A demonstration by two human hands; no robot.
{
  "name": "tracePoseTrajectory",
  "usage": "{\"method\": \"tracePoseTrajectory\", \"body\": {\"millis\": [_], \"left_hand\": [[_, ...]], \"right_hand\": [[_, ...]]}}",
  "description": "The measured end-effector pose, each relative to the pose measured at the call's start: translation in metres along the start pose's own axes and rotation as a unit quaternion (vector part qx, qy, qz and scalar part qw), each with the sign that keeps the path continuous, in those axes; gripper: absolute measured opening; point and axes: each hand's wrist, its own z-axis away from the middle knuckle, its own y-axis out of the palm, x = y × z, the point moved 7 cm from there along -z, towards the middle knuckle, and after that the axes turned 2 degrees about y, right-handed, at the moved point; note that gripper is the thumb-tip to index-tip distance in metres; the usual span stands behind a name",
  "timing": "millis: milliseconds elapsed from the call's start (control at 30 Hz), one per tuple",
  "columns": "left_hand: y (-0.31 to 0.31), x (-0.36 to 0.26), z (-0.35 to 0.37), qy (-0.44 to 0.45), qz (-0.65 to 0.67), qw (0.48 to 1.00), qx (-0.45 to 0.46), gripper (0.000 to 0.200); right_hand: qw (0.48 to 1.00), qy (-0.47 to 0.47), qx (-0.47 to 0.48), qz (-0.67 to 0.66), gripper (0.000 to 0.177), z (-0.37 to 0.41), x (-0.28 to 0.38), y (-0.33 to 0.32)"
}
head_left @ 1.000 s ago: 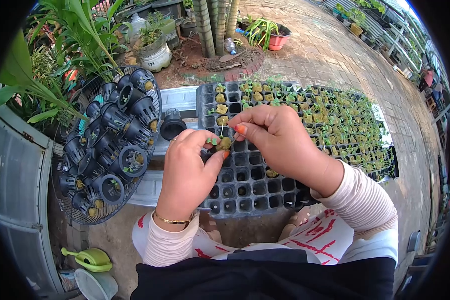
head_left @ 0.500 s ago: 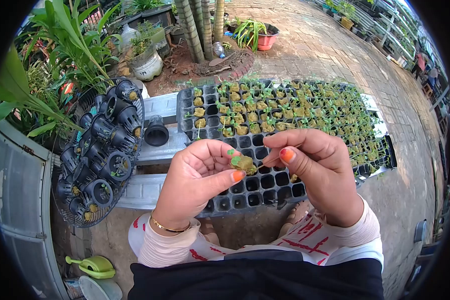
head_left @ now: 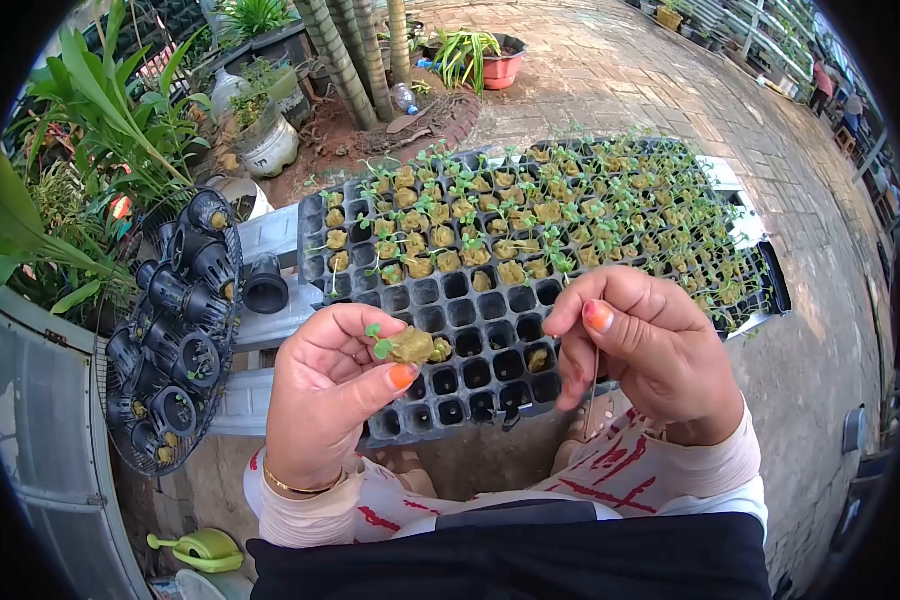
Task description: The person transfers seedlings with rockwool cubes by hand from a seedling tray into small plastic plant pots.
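Observation:
My left hand (head_left: 335,385) pinches a brownish plug with a small green seedling (head_left: 408,346) between thumb and fingers, above the near left cells of the black seedling tray (head_left: 427,292). To its right, my right hand (head_left: 635,345) has thumb and forefinger pressed together on a thin stick (head_left: 596,375) that points down. The two hands are apart. Rows of plugs with green sprouts fill much of the tray's far and right parts, while many near cells hold no plug.
A wire basket (head_left: 232,330) of black net pots stands at the left, with one loose net pot (head_left: 265,285) on the metal bench (head_left: 275,235). A green watering can (head_left: 205,550) is at the lower left. Potted plants and trunks stand beyond; people are at the far right.
My hands have moved apart, the left one going left with the plug. The stick now points down, away from the plug. The view has shifted, so the tray appears further left.

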Motion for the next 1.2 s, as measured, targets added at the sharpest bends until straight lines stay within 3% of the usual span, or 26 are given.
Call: {"method": "tracePoseTrajectory", "body": {"millis": [67, 133, 167, 200, 300, 333, 400, 533, 600, 733, 800, 833, 1000, 1200], "left_hand": [[-0.003, -0.005, 0.001, 0.032, -0.030, 0.999, -0.016, 0.035], [-0.004, -0.005, 0.001, 0.034, -0.034, 0.999, -0.022, 0.035], [-0.004, -0.007, 0.001, 0.039, -0.035, 0.998, -0.023, 0.035], [-0.004, -0.008, 0.001, 0.044, -0.036, 0.998, -0.024, 0.035], [-0.001, -0.007, 0.002, 0.046, -0.013, 0.999, -0.009, 0.032], [-0.001, -0.007, 0.002, 0.046, -0.013, 0.999, -0.011, 0.032], [0.001, -0.007, 0.003, 0.049, -0.012, 0.999, -0.001, 0.032], [0.003, -0.003, 0.002, 0.058, 0.002, 0.998, 0.018, 0.033], [0.004, -0.003, 0.003, 0.061, 0.008, 0.998, 0.028, 0.032], [0.006, -0.003, 0.004, 0.075, 0.002, 0.997, 0.026, 0.031], [0.008, 0.000, 0.004, 0.067, 0.004, 0.997, 0.038, 0.031], [0.009, 0.001, 0.005, 0.060, -0.003, 0.998, 0.036, 0.030], [0.018, 0.008, 0.008, 0.029, -0.004, 0.997, 0.077, 0.029], [0.034, 0.015, 0.011, 0.003, 0.010, 0.991, 0.136, 0.027]], "right_hand": [[0.999, 0.033, 0.010, 0.040, 0.021, 0.007, 0.000, 0.001], [0.956, -0.021, 0.034, 0.290, 0.016, 0.011, 0.006, 0.007], [0.884, -0.164, 0.054, 0.434, 0.021, 0.012, 0.010, 0.011], [0.885, -0.162, 0.054, 0.434, 0.021, 0.015, 0.008, 0.010], [0.808, -0.060, 0.117, 0.574, 0.033, 0.028, -0.007, 0.020], [0.808, -0.060, 0.118, 0.574, 0.033, 0.031, -0.006, 0.022], [0.751, -0.076, 0.089, 0.650, 0.038, 0.035, -0.005, 0.023], [0.715, -0.070, 0.066, 0.692, 0.041, 0.041, -0.012, 0.027], [0.653, -0.035, 0.074, 0.753, 0.041, 0.043, -0.021, 0.027], [0.666, -0.088, 0.058, 0.739, 0.033, 0.049, -0.012, 0.030], [0.715, -0.123, 0.092, 0.682, 0.025, 0.048, -0.005, 0.033], [0.715, -0.130, 0.093, 0.681, 0.025, 0.046, -0.005, 0.033], [0.822, -0.232, 0.001, 0.520, 0.019, 0.038, 0.012, 0.031], [0.826, -0.327, -0.025, 0.459, 0.027, 0.036, 0.022, 0.038]]}}
